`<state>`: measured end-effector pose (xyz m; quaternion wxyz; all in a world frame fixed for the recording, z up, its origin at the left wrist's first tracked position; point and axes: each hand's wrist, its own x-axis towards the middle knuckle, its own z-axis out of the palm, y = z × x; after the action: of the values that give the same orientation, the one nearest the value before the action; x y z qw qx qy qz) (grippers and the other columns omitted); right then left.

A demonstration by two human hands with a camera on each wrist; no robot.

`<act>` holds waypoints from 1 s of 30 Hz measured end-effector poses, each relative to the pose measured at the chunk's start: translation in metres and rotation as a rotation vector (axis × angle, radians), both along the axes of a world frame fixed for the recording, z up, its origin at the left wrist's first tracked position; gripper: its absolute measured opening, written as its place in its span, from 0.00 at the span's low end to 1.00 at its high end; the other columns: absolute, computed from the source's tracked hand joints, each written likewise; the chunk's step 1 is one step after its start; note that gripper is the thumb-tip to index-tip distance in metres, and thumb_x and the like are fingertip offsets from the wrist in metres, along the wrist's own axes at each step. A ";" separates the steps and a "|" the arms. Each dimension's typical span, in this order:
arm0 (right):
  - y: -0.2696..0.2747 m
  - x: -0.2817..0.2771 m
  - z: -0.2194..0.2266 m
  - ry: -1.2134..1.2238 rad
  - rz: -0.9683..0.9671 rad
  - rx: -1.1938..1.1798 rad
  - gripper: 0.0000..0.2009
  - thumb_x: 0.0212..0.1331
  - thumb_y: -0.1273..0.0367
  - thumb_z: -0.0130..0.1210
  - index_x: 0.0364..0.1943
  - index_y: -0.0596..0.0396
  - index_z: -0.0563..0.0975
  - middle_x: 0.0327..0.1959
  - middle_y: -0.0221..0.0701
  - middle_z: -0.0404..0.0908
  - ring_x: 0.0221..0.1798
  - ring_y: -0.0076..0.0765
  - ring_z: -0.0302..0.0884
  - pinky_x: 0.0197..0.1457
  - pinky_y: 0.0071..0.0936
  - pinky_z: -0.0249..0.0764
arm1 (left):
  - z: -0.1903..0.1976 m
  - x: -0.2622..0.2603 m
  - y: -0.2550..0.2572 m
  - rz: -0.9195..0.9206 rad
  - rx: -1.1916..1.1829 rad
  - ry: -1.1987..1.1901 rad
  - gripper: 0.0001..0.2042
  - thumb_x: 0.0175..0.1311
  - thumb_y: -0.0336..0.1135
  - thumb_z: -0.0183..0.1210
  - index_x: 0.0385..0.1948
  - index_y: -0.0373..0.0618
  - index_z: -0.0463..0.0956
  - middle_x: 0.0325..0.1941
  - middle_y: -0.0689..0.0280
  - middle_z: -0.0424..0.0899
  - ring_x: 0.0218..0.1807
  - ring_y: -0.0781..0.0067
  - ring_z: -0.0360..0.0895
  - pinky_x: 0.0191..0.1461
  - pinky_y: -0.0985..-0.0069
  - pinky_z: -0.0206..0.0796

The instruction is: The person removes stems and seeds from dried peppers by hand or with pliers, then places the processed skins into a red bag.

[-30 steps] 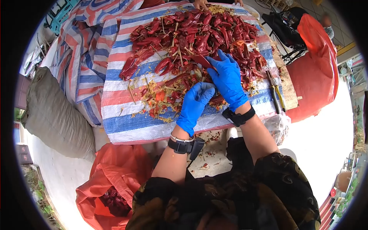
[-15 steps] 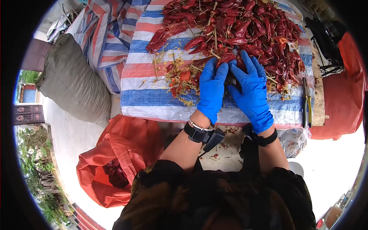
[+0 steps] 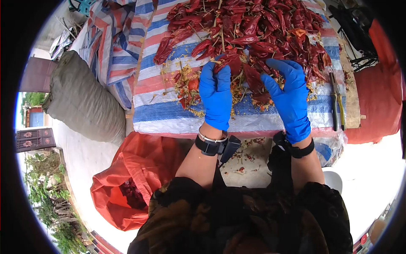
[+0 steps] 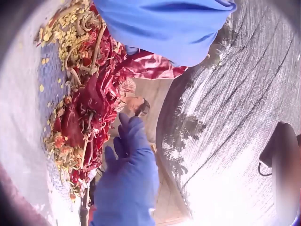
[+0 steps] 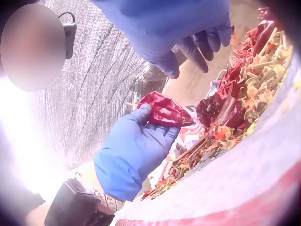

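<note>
Both hands wear blue gloves. My left hand [image 3: 216,95] pinches a dried red chili pepper [image 3: 230,62] between thumb and fingers, over the near edge of the chili pile [image 3: 258,25]. In the right wrist view the held chili [image 5: 164,109] is broad and wrinkled, with a thin stem by the thumb. My right hand [image 3: 289,93] is apart from the left, thumb and fingers spaced and bent a little, with nothing between them. Another dark red chili [image 3: 253,78] lies between the hands, left of the right thumb. Loose yellow seeds [image 3: 196,108] and stems are scattered beneath.
A striped woven sheet [image 3: 169,125] covers the table. Pliers [image 3: 337,103] with black and yellow handles lie at its right edge. An open red sack [image 3: 135,169] with chilies inside stands below left. A full grey-green sack [image 3: 84,97] leans at left; another red sack [image 3: 376,110] is at right.
Both hands came together at the pile's near edge, then drew apart. The left now holds a chili off to the left; the right has moved rightward with its fingers loosened. The head view has shifted.
</note>
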<state>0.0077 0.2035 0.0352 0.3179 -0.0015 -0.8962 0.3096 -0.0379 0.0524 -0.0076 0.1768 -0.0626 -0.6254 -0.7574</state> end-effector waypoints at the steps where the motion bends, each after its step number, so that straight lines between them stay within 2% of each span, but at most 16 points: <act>1: -0.007 0.009 0.011 -0.085 0.021 -0.121 0.20 0.42 0.66 0.65 0.43 0.53 0.75 0.41 0.36 0.72 0.42 0.38 0.70 0.46 0.29 0.68 | 0.006 0.002 0.000 -0.006 0.005 -0.005 0.12 0.61 0.28 0.52 0.47 0.44 0.69 0.43 0.64 0.76 0.43 0.71 0.73 0.49 0.75 0.65; 2: -0.012 0.014 0.017 -0.169 0.039 -0.242 0.20 0.41 0.64 0.66 0.41 0.54 0.75 0.35 0.33 0.72 0.37 0.35 0.72 0.42 0.28 0.70 | 0.014 0.003 -0.002 0.012 -0.278 0.181 0.14 0.57 0.28 0.55 0.47 0.45 0.71 0.41 0.63 0.75 0.41 0.68 0.73 0.47 0.73 0.65; 3: -0.016 0.014 0.019 -0.091 0.041 -0.187 0.20 0.39 0.62 0.67 0.37 0.55 0.75 0.30 0.30 0.71 0.30 0.32 0.71 0.35 0.26 0.70 | 0.019 0.004 -0.003 0.030 -0.560 0.368 0.16 0.53 0.27 0.57 0.46 0.46 0.72 0.38 0.63 0.75 0.39 0.65 0.72 0.44 0.72 0.66; 7: -0.023 0.020 0.033 -0.002 0.063 -0.138 0.18 0.40 0.65 0.66 0.36 0.54 0.75 0.29 0.31 0.73 0.29 0.30 0.71 0.30 0.24 0.70 | 0.014 0.012 -0.003 0.033 -0.765 0.497 0.23 0.41 0.25 0.58 0.46 0.53 0.74 0.36 0.62 0.71 0.39 0.60 0.69 0.41 0.68 0.63; 10: -0.022 0.017 0.019 0.060 0.113 -0.232 0.14 0.42 0.70 0.64 0.35 0.53 0.76 0.30 0.32 0.74 0.31 0.31 0.73 0.31 0.24 0.71 | 0.018 0.018 -0.003 -0.048 -0.844 0.464 0.23 0.41 0.26 0.59 0.45 0.51 0.74 0.38 0.62 0.71 0.40 0.58 0.69 0.44 0.68 0.63; 14: -0.021 0.017 0.015 0.032 0.122 -0.285 0.10 0.44 0.74 0.61 0.33 0.53 0.77 0.30 0.32 0.76 0.32 0.32 0.74 0.33 0.24 0.71 | 0.018 0.015 0.000 -0.204 -0.688 0.446 0.24 0.43 0.29 0.61 0.48 0.47 0.71 0.43 0.62 0.71 0.44 0.60 0.70 0.48 0.68 0.63; 16: -0.021 0.014 0.014 0.049 0.188 -0.272 0.08 0.46 0.76 0.59 0.32 0.54 0.78 0.30 0.33 0.76 0.31 0.34 0.73 0.33 0.23 0.71 | 0.030 0.020 0.003 -0.433 -0.225 0.241 0.24 0.48 0.34 0.62 0.50 0.42 0.68 0.48 0.61 0.71 0.50 0.63 0.69 0.50 0.69 0.62; 17: -0.020 0.012 0.012 0.046 0.192 -0.273 0.08 0.46 0.76 0.59 0.32 0.54 0.78 0.30 0.33 0.76 0.31 0.34 0.73 0.33 0.23 0.71 | 0.028 0.020 0.003 -0.429 -0.225 0.238 0.24 0.48 0.34 0.62 0.50 0.42 0.68 0.48 0.61 0.71 0.50 0.63 0.69 0.50 0.69 0.62; 19: -0.019 0.009 0.009 0.079 0.335 -0.261 0.06 0.47 0.77 0.58 0.31 0.54 0.78 0.31 0.31 0.78 0.31 0.30 0.74 0.34 0.22 0.71 | 0.024 0.018 0.002 -0.651 -0.039 0.077 0.24 0.53 0.41 0.61 0.48 0.39 0.66 0.49 0.59 0.72 0.51 0.67 0.69 0.50 0.72 0.62; 20: -0.020 0.010 0.009 0.076 0.338 -0.262 0.06 0.47 0.77 0.58 0.31 0.54 0.78 0.31 0.31 0.78 0.31 0.30 0.74 0.34 0.22 0.71 | 0.023 0.020 0.001 -0.647 -0.039 0.074 0.24 0.53 0.41 0.61 0.48 0.39 0.66 0.49 0.59 0.72 0.51 0.67 0.69 0.50 0.72 0.62; 22: -0.021 0.013 0.008 -0.045 0.367 -0.601 0.04 0.51 0.76 0.56 0.31 0.56 0.78 0.31 0.30 0.78 0.32 0.24 0.74 0.35 0.21 0.71 | 0.022 0.023 -0.002 -0.583 -0.282 -0.019 0.22 0.55 0.45 0.59 0.45 0.38 0.67 0.39 0.57 0.75 0.42 0.66 0.73 0.44 0.73 0.64; 23: -0.021 0.015 0.010 -0.048 0.366 -0.601 0.04 0.51 0.76 0.56 0.31 0.56 0.78 0.31 0.30 0.78 0.32 0.24 0.74 0.35 0.21 0.71 | 0.020 0.022 -0.002 -0.584 -0.281 -0.021 0.22 0.55 0.45 0.59 0.45 0.38 0.67 0.39 0.57 0.75 0.42 0.66 0.73 0.44 0.73 0.64; 25: -0.020 0.017 0.020 -0.312 0.366 -1.130 0.03 0.54 0.74 0.54 0.32 0.58 0.77 0.29 0.28 0.78 0.32 0.20 0.73 0.37 0.21 0.70 | 0.015 0.020 -0.001 -0.444 -0.468 0.092 0.20 0.56 0.47 0.57 0.40 0.39 0.69 0.29 0.58 0.74 0.33 0.65 0.74 0.37 0.72 0.65; 26: -0.020 0.017 0.018 -0.311 0.362 -1.131 0.03 0.54 0.74 0.54 0.32 0.58 0.77 0.29 0.28 0.78 0.32 0.20 0.73 0.37 0.21 0.70 | 0.015 0.020 0.000 -0.447 -0.468 0.092 0.20 0.56 0.47 0.57 0.40 0.39 0.69 0.29 0.58 0.74 0.33 0.65 0.74 0.37 0.72 0.65; 28: -0.022 0.017 0.012 -0.303 0.388 -1.510 0.05 0.56 0.72 0.53 0.33 0.58 0.76 0.25 0.26 0.76 0.27 0.20 0.71 0.33 0.19 0.68 | 0.018 0.020 0.001 -0.437 -0.445 0.166 0.16 0.57 0.45 0.56 0.35 0.40 0.71 0.25 0.59 0.72 0.28 0.64 0.72 0.32 0.73 0.64; 30: -0.020 0.017 0.006 -0.339 0.466 -1.644 0.04 0.56 0.71 0.53 0.33 0.57 0.76 0.23 0.25 0.74 0.24 0.19 0.68 0.30 0.18 0.65 | 0.023 0.024 0.005 -0.407 -0.382 0.192 0.15 0.58 0.45 0.56 0.33 0.40 0.72 0.25 0.60 0.73 0.27 0.67 0.72 0.32 0.74 0.63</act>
<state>0.0243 0.1839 0.0407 0.0071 -0.0930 -0.4013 0.9112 -0.0141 0.0572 0.0151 0.0645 -0.2903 -0.7117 -0.6365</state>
